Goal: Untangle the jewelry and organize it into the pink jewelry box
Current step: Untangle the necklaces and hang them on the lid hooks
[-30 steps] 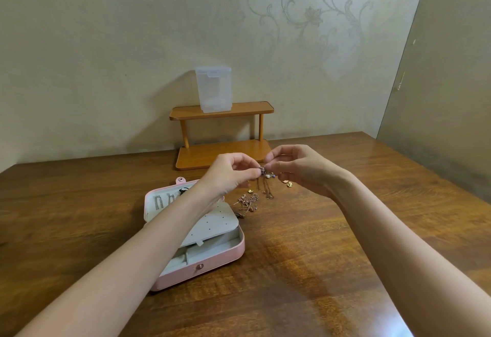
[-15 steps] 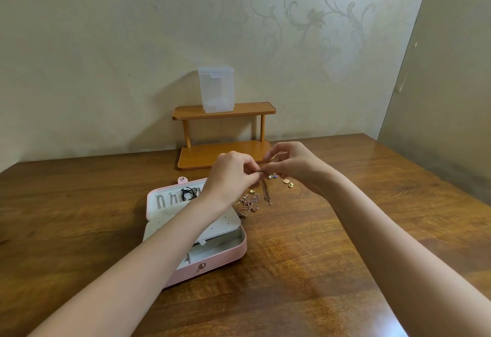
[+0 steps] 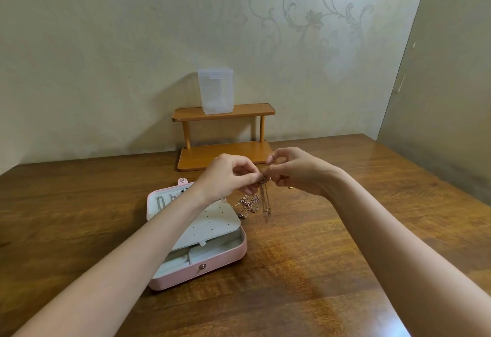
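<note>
Left hand (image 3: 228, 177): drawn nearer the right hand, fingertips now meeting it above the table, just right of the pink box (image 3: 212, 265).
Right hand (image 3: 297, 170): turned, index finger lifted higher; small gold pieces once seen beside it now mostly hidden beneath.
Chain (image 3: 265, 201): earlier bunched at the fingertips, now dangling straighter and longer, right of the box, tip near the tabletop.
Loose heap (image 3: 249, 204): more exposed beside the box's far right corner.

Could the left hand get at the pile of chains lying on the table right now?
Probably yes: the chain pile lies uncovered just below the left hand, beside the jewelry box. But that hand pinches the hanging chain, so it must release first.
</note>
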{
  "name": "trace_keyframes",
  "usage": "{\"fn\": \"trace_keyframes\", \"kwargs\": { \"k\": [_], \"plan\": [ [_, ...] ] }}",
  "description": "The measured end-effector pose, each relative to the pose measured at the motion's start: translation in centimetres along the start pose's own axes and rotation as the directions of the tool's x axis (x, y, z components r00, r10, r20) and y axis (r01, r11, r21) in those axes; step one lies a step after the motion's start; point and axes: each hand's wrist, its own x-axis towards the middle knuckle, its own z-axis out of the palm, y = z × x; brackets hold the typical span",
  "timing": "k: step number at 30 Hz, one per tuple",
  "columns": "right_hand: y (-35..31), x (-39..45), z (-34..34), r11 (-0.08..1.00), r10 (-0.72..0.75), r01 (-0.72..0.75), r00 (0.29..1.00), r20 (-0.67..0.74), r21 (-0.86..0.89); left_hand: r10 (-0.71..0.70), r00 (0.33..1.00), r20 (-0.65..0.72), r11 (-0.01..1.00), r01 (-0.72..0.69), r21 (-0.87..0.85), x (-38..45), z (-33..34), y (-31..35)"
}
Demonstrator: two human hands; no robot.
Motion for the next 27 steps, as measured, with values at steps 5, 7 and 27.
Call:
{"fn": "trace_keyframes", "kwargs": {
  "k": [5,7,27],
  "plan": [
    [0.4,0.0,-0.2,0.963,-0.001,-0.017,0.998,0.068,0.27,-0.066,0.997,-0.042,0.963,0.053,-0.265,-0.4,0.1,-0.3],
    [0.6,0.1,-0.3,0.931,-0.031,0.001,0.997,0.077,0.365,-0.075,0.995,-0.072,0.945,0.048,-0.322,-0.4,0.0,-0.4],
    [1.0,0.1,0.5,0.99,0.068,-0.07,0.998,0.018,0.12,-0.202,0.972,0.116,0.971,0.214,-0.105,-0.1,0.1,-1.2]
  ]
}}
